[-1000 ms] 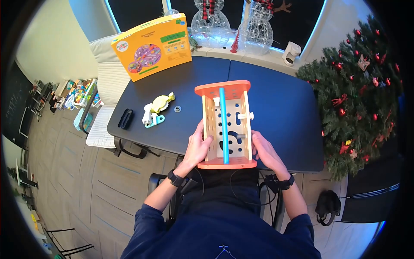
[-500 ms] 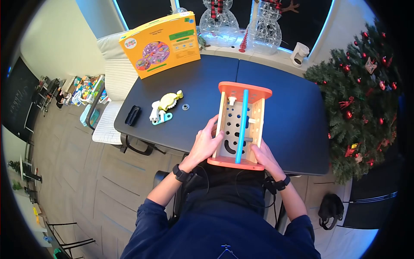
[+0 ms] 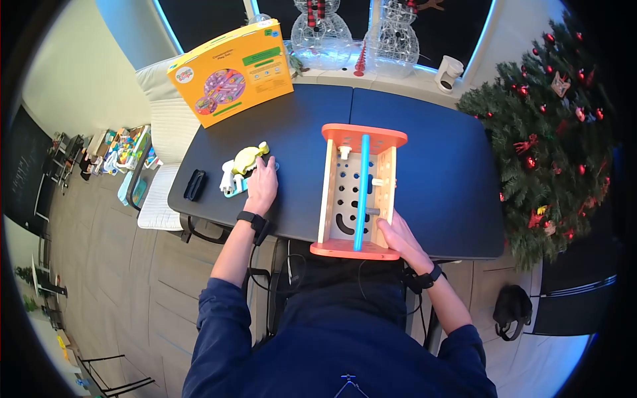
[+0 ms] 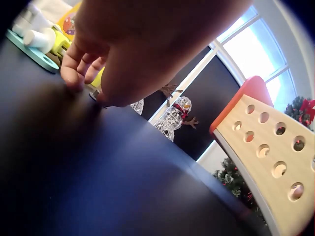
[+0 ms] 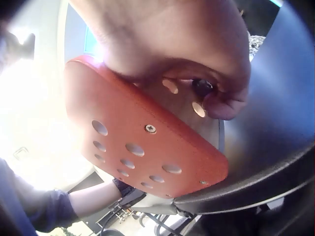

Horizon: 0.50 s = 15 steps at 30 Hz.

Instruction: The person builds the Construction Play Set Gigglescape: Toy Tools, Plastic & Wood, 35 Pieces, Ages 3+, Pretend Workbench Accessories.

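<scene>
On the dark bench (image 3: 438,166), left side: left hand (image 3: 263,189) reaches down at a small grey ring (image 4: 93,96). Left grip partly open, thumb and fingers bent and parted about the ring; can't tell if they touch it.

Just beyond and left of that hand: yellow toy piece (image 3: 247,159), white pieces (image 3: 227,180) and a teal piece (image 3: 232,193) grouped together. Black case (image 3: 194,185) near the bench's left edge.

Right hand (image 3: 402,240) holds the wooden toy box (image 3: 348,199) by its right wall, near end. Right grip closed, fingers curled round the wall. Toy box sits in front of the person, near end at the bench's near edge, open side up; can't tell if it rests on the bench. Orange ends, holed walls, blue rod (image 3: 362,179) running lengthwise. White bolt (image 3: 344,152) near the far end; another white bolt (image 3: 377,182) and a grey bolt (image 3: 373,211) at the right wall.

Yellow carton (image 3: 232,74) stands at bench's far left. Decorated tree (image 3: 534,146) right of the bench.
</scene>
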Tool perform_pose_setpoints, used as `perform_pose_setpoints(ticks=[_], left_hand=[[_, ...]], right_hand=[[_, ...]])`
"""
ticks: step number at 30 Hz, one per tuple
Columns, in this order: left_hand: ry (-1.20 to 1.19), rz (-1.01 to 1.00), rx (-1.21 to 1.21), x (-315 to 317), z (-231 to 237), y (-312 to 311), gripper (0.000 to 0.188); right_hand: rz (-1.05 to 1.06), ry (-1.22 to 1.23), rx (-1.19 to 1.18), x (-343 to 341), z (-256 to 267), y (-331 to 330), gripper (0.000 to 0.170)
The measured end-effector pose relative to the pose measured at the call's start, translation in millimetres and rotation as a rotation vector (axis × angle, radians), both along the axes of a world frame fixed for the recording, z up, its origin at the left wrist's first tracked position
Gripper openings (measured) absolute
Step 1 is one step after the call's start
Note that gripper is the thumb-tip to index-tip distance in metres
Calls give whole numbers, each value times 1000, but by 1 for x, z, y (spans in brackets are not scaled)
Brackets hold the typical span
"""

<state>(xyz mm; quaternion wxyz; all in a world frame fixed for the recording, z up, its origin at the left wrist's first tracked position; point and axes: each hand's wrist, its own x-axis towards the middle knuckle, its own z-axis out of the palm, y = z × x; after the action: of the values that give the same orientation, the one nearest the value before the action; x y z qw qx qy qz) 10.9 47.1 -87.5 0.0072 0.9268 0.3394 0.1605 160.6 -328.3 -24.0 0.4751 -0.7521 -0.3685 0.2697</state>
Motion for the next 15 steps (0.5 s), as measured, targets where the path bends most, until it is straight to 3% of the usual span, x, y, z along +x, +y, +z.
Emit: perform_pose_setpoints(ticks=[6,15], left_hand=[[72,-66,44,2,8,2,26],[-346,-386,-554,2,93,-74,33]], right_hand=[[-2,27,-32,3,-1,0,56],[20,90,-70,4,9,-1,56]])
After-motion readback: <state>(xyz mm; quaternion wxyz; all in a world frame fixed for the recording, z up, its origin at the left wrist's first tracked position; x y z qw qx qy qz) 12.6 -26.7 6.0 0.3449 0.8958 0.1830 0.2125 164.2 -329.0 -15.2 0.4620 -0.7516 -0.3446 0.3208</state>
